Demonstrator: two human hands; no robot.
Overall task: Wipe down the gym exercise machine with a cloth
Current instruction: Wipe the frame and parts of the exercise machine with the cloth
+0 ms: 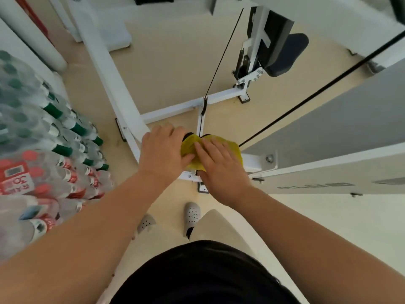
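Fingers of right hand (221, 167) press flat on yellow cloth (232, 148) (left hand (163, 150) grips its end).

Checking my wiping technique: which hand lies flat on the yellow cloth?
Your right hand: its fingers lie straight across the yellow cloth. The left hand curls its fingers over beside it, thumb against the cloth.

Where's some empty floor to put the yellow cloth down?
Bare floor lies between the slanted white beam, the crossbar and the black seat. It's crowded by the water bottles on the left and round the yellow cloth.
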